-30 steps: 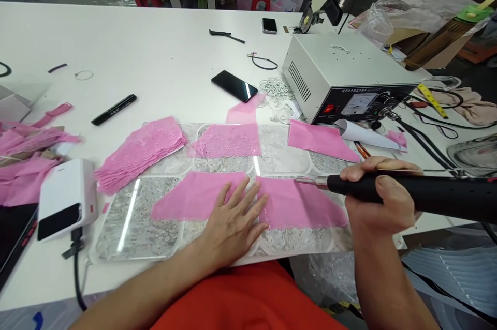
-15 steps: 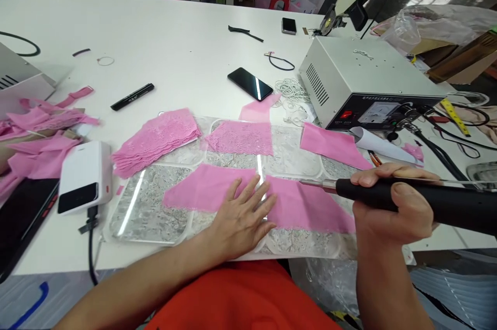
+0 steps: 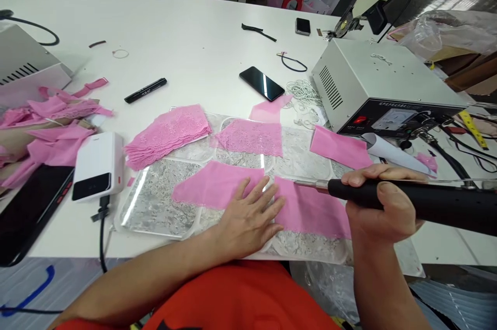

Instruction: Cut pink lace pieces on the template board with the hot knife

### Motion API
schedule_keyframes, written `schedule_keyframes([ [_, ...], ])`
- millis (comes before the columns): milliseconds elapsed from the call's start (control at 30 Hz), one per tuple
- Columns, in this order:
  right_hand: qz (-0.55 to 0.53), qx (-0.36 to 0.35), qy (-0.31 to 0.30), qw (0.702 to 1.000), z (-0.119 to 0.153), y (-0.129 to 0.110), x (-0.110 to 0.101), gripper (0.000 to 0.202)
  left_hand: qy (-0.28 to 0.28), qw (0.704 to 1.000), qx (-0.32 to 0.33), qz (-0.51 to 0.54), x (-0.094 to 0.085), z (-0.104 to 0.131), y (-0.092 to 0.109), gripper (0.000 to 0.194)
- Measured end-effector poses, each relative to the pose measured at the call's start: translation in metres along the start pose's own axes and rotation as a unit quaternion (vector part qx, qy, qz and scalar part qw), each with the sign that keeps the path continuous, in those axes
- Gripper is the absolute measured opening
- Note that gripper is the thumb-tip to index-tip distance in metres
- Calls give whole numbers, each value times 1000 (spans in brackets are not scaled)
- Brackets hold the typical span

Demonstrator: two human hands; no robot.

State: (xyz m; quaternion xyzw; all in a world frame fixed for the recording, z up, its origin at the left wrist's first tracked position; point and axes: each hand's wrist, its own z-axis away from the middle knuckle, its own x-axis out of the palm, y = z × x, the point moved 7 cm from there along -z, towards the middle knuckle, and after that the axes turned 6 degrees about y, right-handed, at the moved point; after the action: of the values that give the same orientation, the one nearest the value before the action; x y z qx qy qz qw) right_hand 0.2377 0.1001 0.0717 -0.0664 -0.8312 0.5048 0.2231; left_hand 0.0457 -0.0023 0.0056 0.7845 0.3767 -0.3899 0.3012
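Observation:
My left hand lies flat with fingers spread, pressing the inner ends of two pink fabric pieces. The left piece tapers toward its far end; the right piece reaches under my right wrist. My right hand is wrapped around a thick black handheld tool with a thin metal tip. That tip is at the upper edge of the right piece, near its inner corner; whether it touches the cloth I cannot tell. Behind the hands are a single pink lace piece and a stack of pink lace pieces.
A marbled grey mat lies under the fabric. Another folded pink piece is at the right, before a grey box with a meter. A phone, a black marker and a white power bank surround the mat.
The tool tip has moved left along the right piece's upper edge, closer to my left hand. The whole view has shifted slightly; my left hand keeps its place on the cloth.

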Motion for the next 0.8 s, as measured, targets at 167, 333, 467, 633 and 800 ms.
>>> schedule_keyframes([
  [167,-4,19,-3,1000,1,-1,-1,9,19,1000,3,14,-9,-3,1,41],
  [333,-26,50,-3,998,7,-4,0,11,-22,995,60,71,-24,1,12,33],
  [467,-40,87,-41,995,18,1,11,12,-33,990,90,101,-24,11,16,30],
  [633,-37,84,-63,994,24,5,16,10,-20,989,104,102,-21,15,18,31],
  [800,-37,73,-73,994,23,6,17,9,-6,988,110,104,-23,15,18,32],
])
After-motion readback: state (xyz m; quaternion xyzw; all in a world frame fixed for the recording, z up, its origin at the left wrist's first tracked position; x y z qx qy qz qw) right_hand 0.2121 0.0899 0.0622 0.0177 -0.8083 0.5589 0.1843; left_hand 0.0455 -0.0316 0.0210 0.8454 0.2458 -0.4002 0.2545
